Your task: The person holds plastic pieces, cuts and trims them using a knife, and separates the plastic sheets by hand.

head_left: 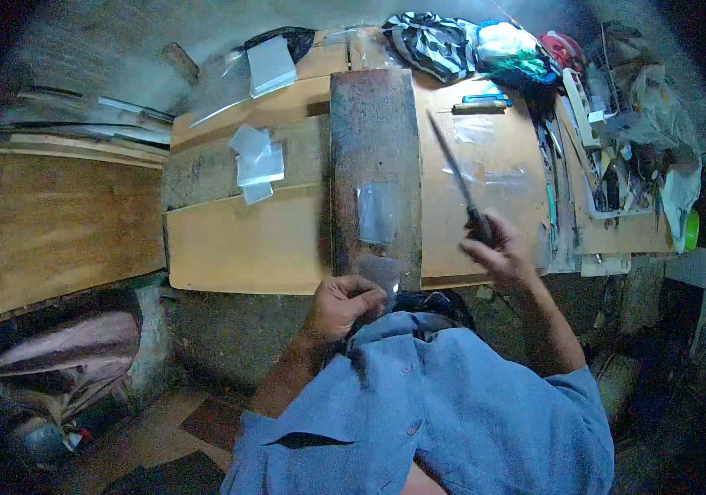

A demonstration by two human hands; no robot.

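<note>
My right hand is closed round the dark handle of a long thin tool, a file or a blade, which points up and to the left above the bench. At the near end of the dark raised board, my left hand pinches the edge of a small clear sheet. Another clear sheet lies flat on that board, just beyond it. To the left, several loose clear pieces overlap on the bench.
A stack of clear sheets lies at the back left. Blue and tan tools sit at the back right, below striped and white bags. A cluttered white tray stands far right; a wooden panel is far left.
</note>
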